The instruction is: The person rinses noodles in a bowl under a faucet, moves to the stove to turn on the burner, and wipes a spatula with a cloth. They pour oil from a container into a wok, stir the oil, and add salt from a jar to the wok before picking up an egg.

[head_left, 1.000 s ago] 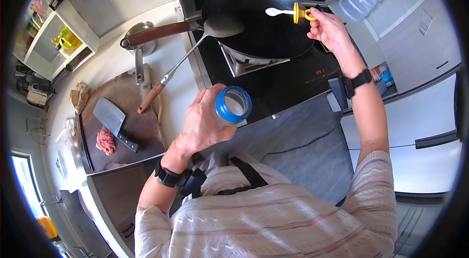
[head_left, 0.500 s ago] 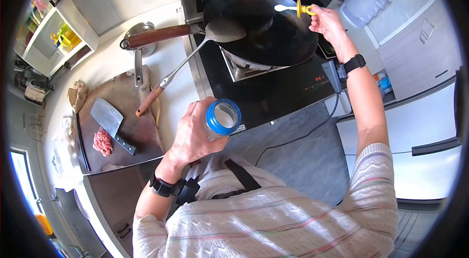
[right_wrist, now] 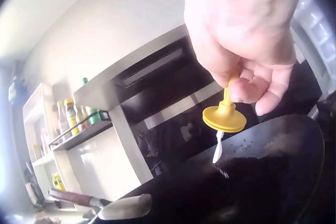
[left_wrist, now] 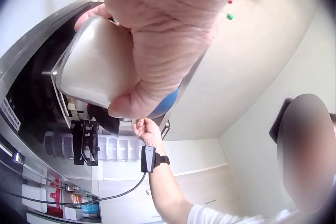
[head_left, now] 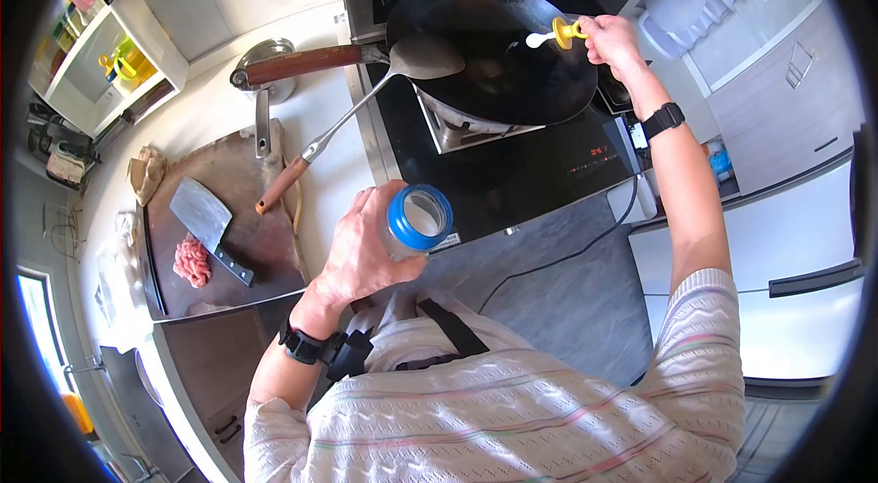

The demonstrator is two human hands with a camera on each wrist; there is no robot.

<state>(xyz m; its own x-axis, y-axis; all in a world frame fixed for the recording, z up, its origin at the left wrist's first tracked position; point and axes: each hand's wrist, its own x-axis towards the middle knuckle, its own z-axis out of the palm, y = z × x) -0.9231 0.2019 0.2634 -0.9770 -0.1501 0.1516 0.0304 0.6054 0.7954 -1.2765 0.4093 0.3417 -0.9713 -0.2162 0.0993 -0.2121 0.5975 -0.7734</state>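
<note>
My left hand [head_left: 361,250] grips a clear jar with a blue rim [head_left: 425,217], its mouth uncovered. White contents fill much of the jar [left_wrist: 97,66] in the left wrist view. Over the wok [head_left: 485,53], my right hand [head_left: 615,42] pinches the ring of a yellow lid [head_left: 563,32]. From the lid's underside sticks a small white spoon [right_wrist: 218,148], its bowl pointing down in the right wrist view. White grains [right_wrist: 223,171] show just below the spoon's tip, against the dark wok.
A spatula [head_left: 427,59] with a wooden handle lies across the wok's left rim, beside the wok's wooden handle [head_left: 302,65]. On the left, a cutting board [head_left: 265,254] bears a cleaver [head_left: 203,210] and raw meat [head_left: 192,262]. A metal pot [head_left: 265,53] stands behind the board.
My right hand has turned the lid, so the spoon has gone from nearly level to tipped downward. The left hand with the jar has shifted slightly left and down in the head view.
</note>
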